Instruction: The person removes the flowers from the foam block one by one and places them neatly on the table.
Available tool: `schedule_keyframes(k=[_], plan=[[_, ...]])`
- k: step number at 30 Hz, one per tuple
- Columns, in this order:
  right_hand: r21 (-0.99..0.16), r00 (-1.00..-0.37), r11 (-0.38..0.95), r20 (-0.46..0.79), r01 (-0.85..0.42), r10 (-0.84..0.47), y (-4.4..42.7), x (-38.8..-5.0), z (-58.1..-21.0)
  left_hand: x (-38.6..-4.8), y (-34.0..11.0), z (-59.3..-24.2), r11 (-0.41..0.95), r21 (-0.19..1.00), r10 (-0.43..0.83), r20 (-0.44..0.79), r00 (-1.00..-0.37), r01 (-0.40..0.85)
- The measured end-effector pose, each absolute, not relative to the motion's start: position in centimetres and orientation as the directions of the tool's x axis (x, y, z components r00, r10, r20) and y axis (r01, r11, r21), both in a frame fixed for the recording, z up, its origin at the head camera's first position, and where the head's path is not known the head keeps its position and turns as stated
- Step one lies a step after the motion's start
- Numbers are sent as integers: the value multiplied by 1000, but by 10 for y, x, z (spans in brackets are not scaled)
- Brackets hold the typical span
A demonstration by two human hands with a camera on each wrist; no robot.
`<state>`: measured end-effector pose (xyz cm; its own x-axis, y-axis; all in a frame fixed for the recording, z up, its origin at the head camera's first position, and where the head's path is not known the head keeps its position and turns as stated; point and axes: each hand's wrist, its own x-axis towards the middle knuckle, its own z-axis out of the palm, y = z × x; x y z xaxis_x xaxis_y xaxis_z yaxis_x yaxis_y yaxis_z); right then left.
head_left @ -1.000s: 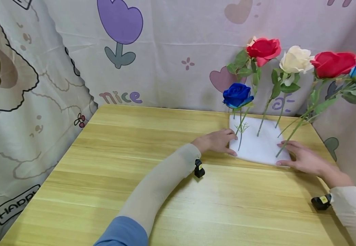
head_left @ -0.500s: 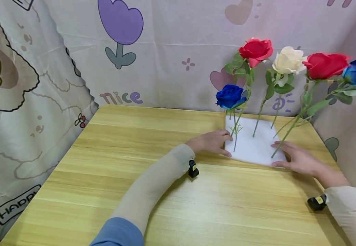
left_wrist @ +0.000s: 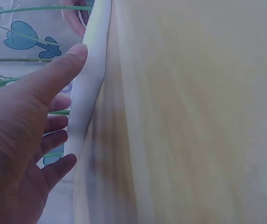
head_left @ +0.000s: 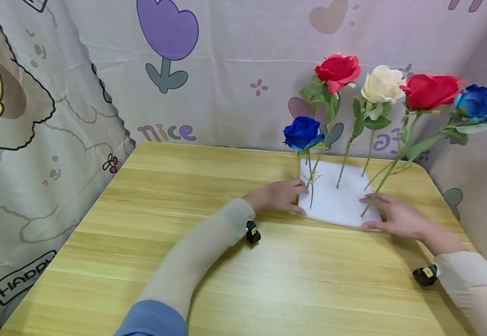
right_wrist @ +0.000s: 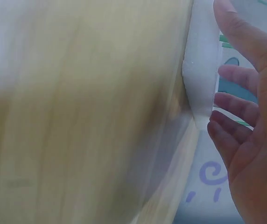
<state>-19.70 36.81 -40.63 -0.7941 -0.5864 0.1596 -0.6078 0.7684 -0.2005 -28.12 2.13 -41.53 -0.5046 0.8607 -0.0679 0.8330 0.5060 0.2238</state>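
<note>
A white foam slab (head_left: 335, 207) lies on the table near its back edge, artificial roses standing in it on green stems. A blue rose (head_left: 303, 133) and a red rose (head_left: 337, 73) rise at the left, a white rose (head_left: 383, 84) in the middle. Another red rose (head_left: 432, 92) and a second blue rose (head_left: 479, 101) lean right. My left hand (head_left: 277, 195) touches the slab's left side with fairly straight, spread fingers. On the opposite side, my right hand (head_left: 403, 218) rests its extended fingers and thumb against the slab. Both wrist views show the slab's edge (left_wrist: 89, 70) beside the fingers.
The wooden table (head_left: 176, 224) stretches left and forward of the slab. A printed curtain (head_left: 235, 70) hangs close behind it and on both sides. Small black cameras sit on each wrist, the left camera (head_left: 253, 232) just above the tabletop.
The foam slab and its roses have slid left across the table. Both hands have moved left with it, keeping to its two sides.
</note>
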Motion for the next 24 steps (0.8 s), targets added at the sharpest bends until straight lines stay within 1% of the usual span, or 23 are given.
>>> schedule_keyframes(k=[7,12,18,22,24], plan=[[-189,-764,740,160,-645,-625,356,-201,-407,-277,4,-413,497,212,866,-61,-496,842],[-212,-770,742,119,-636,-626,346,-201,-405,-274,-9,-414,491,178,870,-57,-489,853],[-222,-773,744,83,-630,-629,332,-202,-405,-269,-28,-413,426,140,901,25,-433,894],[-214,-760,733,80,-645,-645,321,-203,-406,-264,-43,-414,403,134,907,75,-415,905],[-215,-753,726,80,-653,-654,315,-204,-405,-262,-51,-415,404,132,904,91,-417,905]])
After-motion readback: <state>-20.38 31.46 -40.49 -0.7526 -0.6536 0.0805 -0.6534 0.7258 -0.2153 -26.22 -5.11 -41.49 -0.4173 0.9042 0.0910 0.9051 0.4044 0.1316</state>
